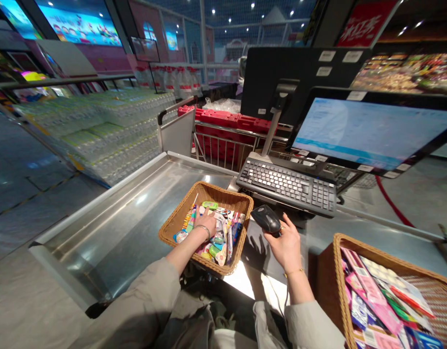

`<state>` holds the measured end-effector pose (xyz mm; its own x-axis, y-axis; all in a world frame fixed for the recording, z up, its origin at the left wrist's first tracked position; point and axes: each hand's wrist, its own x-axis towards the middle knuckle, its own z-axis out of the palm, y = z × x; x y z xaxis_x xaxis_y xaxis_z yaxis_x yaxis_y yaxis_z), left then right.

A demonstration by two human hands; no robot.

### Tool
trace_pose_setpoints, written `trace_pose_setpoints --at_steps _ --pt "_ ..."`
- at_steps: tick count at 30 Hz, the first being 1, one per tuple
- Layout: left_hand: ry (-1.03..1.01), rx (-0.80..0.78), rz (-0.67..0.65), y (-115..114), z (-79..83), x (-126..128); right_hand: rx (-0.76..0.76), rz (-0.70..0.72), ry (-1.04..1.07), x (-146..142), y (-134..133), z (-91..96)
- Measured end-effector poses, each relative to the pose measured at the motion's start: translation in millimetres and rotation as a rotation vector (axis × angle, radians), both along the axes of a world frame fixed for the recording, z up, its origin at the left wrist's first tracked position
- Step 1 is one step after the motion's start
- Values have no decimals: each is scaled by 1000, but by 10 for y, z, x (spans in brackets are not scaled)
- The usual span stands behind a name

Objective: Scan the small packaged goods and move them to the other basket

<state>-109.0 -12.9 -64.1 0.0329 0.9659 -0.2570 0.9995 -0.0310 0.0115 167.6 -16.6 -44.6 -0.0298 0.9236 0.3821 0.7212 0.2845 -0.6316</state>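
My left hand (pixel 206 224) reaches into a wicker basket (pixel 174 227) full of small colourful packets (pixel 223 231), fingers curled down among them; what they grip is hidden. My right hand (pixel 286 241) is wrapped around a black handheld barcode scanner (pixel 266 218) just right of that basket, in front of a black keyboard (pixel 287 184). Both arms wear grey sleeves, with a bracelet on each wrist.
A steel checkout counter (pixel 129 218) stretches left. A tilted monitor (pixel 372 131) stands behind the keyboard. A second wicker basket (pixel 336 271) of packets sits at the right front. Red shopping baskets (pixel 231 118) and stacked water bottles (pixel 100 131) lie beyond.
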Motion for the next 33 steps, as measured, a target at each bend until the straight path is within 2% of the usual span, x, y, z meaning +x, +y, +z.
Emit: trace_pose_setpoints --at_steps 9,11,15,20,25,28,33 --pt "-44 135 43 -66 79 -170 28 -3 -7 -6 -8 2" --pt "-43 152 -38 -109 79 -134 31 0 -10 -13 -12 -2" --pt "9 73 -343 -173 -20 67 27 10 -7 -41 -20 -22" --pt "102 62 -415 -105 -218 255 33 10 18 -58 -33 -33" --pt "51 72 -419 -6 -353 224 29 -6 27 -27 -53 -17" --pt "21 118 -466 18 -356 169 29 -13 20 -1 -66 -12" --pt "-63 133 -520 39 -273 141 38 -26 16 14 -78 -15"
